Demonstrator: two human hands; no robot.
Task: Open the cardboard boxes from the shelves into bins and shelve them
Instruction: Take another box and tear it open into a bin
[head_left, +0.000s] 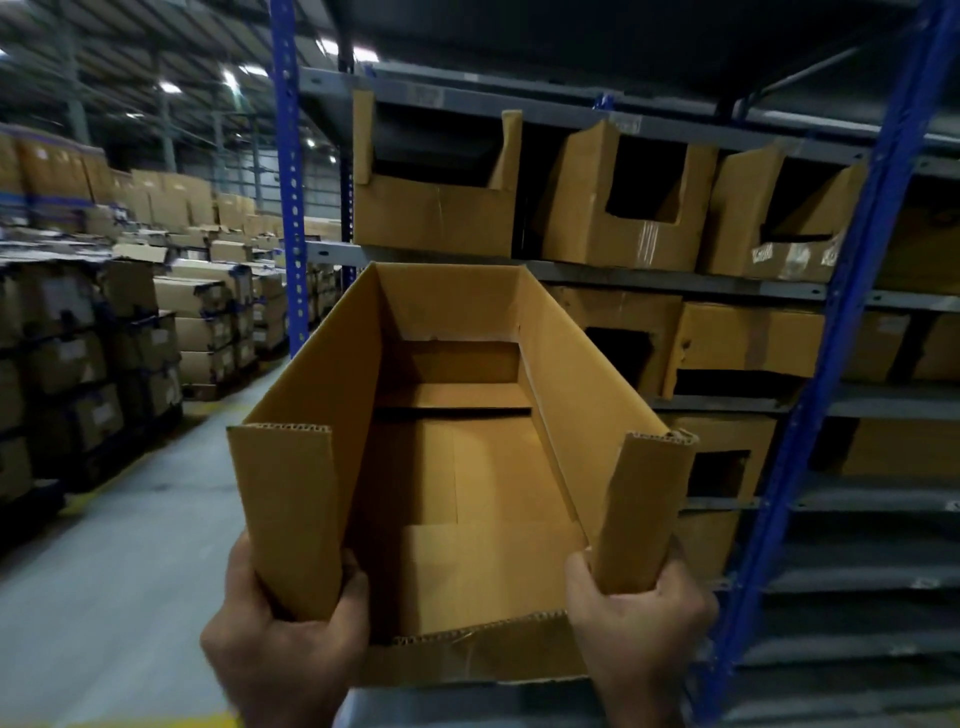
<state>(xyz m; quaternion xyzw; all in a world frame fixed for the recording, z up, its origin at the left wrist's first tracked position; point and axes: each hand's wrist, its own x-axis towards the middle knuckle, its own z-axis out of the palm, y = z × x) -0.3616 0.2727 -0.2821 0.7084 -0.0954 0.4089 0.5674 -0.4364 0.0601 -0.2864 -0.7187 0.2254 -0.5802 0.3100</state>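
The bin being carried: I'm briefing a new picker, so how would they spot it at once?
Find the blue-posted shelving rack lined with cut-front cardboard bins. In front of it, the bin is held up by a left hand and right hand at its near corners. Unlike its neighbours, it sits on no shelf.

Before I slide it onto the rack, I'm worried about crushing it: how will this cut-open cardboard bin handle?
The bin looks empty, so probably light. Its front is cut low, leaving two corner posts that the left hand and right hand grip; those likely flex if squeezed. The corrugated walls should stay fairly stiff.
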